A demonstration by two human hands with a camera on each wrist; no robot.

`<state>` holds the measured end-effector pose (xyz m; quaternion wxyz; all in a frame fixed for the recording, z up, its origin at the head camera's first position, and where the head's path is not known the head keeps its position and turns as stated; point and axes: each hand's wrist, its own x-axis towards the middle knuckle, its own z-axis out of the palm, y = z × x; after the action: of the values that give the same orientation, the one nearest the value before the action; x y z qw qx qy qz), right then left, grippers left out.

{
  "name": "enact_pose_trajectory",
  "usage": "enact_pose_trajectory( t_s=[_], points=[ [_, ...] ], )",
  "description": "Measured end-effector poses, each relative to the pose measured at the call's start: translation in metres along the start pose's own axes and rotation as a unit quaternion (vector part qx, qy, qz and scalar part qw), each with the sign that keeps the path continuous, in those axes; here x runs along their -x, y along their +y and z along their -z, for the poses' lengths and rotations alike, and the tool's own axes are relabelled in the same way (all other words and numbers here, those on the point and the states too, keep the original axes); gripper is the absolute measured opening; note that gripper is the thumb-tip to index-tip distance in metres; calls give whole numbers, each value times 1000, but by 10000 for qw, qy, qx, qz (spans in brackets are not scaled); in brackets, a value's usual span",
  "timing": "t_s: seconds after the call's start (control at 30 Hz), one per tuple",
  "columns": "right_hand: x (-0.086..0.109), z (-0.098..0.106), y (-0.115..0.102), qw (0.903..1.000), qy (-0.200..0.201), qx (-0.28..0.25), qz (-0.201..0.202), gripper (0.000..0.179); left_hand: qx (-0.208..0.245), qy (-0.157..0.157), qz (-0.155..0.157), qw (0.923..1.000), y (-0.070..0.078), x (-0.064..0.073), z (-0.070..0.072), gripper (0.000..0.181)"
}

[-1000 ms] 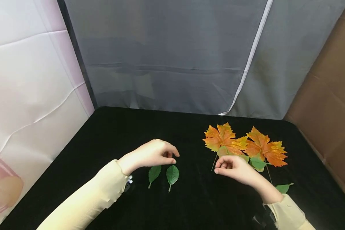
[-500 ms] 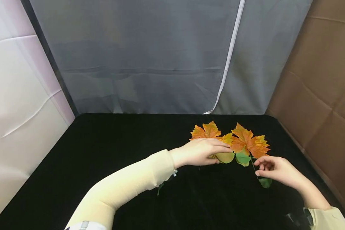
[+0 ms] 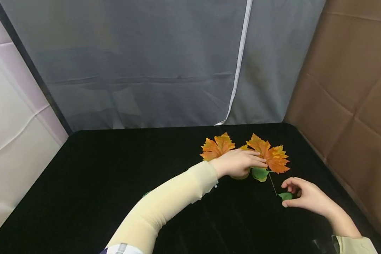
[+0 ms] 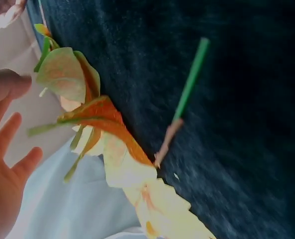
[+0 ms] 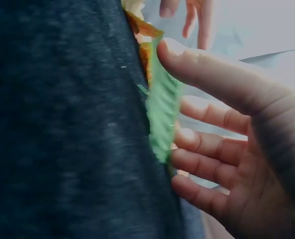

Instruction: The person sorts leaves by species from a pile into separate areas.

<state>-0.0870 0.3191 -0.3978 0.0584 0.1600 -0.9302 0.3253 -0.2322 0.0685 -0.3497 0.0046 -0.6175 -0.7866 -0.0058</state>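
Note:
Two orange-yellow artificial maple leaves, a left one [image 3: 217,147] and a right one [image 3: 270,155], lie towards the right back of the black table. My left hand [image 3: 239,164] reaches across them, its fingers extended over the right leaf's base; the left wrist view shows that hand [image 4: 5,164] apart from the foliage. At the right, my right hand [image 3: 309,197] has thumb and fingers spread around a single green leaf [image 3: 285,196]. In the right wrist view, this leaf [image 5: 163,107] stands between thumb and fingers, without a clear pinch. A smaller green leaf [image 3: 259,174] sits below the maple leaves.
A thin stem [image 3: 272,184] runs from the right maple leaf towards the front. Beside my left forearm, a bit of green leaf [image 3: 146,194] peeks out. Grey cloth [image 3: 146,70] hangs behind the table, brown cloth [image 3: 346,84] at the right.
The view has turned right. My left hand has moved right from beside two green leaves to over the maple leaves. My right hand has moved right to the single green leaf, its fingers spreading.

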Motion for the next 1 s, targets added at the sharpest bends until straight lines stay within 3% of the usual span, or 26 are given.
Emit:
enact_pose_trajectory(
  t_s=[0.23, 0.43, 0.67, 0.87, 1.0],
  points=[
    [1, -15, 2, 9997, -94, -142, 170, 45, -161, -499, 266, 9983, 3, -6, -10, 62],
    [3, -16, -3, 9999, -96, -90, 75, 41, -165, -585, 304, 9977, 5, -8, -16, 53],
    [4, -12, -7, 9992, -38, 255, -309, 30, 85, -339, 127, 9993, 7, -10, -19, 37],
    [6, -12, -7, 9991, 226, 321, -178, 22, 462, 69, -99, 9989, 4, -9, -16, 26],
    [6, -11, -7, 9992, 317, 177, -143, 18, 944, 398, 140, 9946, 3, -6, -11, 20]
  ],
)
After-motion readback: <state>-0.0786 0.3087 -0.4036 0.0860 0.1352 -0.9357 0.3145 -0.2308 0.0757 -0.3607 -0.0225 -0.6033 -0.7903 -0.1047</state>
